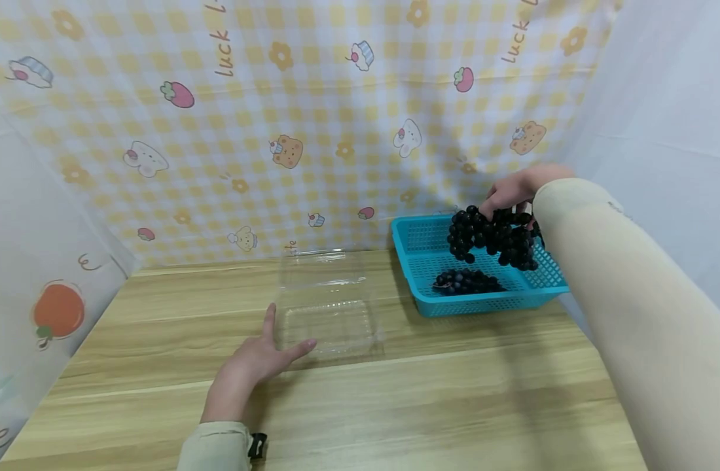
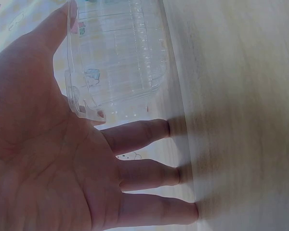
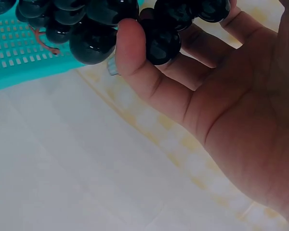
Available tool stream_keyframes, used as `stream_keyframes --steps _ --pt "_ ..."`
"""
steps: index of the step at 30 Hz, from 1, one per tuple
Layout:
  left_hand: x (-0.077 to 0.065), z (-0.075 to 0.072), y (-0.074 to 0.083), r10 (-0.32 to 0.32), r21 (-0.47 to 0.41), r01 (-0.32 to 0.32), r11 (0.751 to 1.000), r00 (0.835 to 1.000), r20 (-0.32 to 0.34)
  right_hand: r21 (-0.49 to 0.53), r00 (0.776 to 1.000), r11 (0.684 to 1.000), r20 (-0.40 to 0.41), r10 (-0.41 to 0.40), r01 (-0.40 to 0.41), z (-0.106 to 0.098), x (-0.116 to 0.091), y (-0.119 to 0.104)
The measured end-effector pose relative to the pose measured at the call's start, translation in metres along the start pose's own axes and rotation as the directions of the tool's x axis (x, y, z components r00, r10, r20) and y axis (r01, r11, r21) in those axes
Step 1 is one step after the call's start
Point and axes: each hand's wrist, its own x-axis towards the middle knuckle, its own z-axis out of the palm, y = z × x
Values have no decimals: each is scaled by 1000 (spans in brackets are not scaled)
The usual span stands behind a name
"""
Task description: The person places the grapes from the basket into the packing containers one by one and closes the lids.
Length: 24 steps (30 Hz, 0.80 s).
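Note:
Over the blue basket (image 1: 426, 297), my right hand (image 1: 513, 193) grips a bunch of dark grapes (image 1: 492, 235) from above, with thumb and fingers round its upper part. In the right wrist view, the thumb (image 3: 131, 45) presses against the shiny grapes (image 3: 94, 41). Below it, a second dark bunch (image 1: 467, 282) lies in the basket. My left hand (image 1: 256, 356) is at the near left corner of a clear plastic clamshell box (image 1: 330, 327), thumb along the front and a finger along the left side. In the left wrist view, the other fingers (image 2: 149, 173) extend straight to the tabletop.
The clamshell's lid (image 1: 321, 268) stands raised at the back. Behind the wooden table (image 1: 395, 412) hangs a yellow checked cloth (image 1: 336, 183). A pale cloth (image 1: 660, 131) hangs on the right, and a printed white one (image 1: 36, 261) on the left.

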Motion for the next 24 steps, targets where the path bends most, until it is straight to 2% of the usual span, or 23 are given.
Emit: stream_keyframes --steps 8,16,24 --pt "-1 0 0 3 -5 -3 1000 1000 -11 62 1000 998 -11 21 -20 -12 -15 -14" --pt "-2 -2 0 1 -1 -1 1000 1000 -18 5 998 999 22 53 -53 -30 -44 -41" --pt "-2 0 0 5 5 -5 1000 1000 -12 -62 998 997 -10 55 -55 -31 -58 -52"
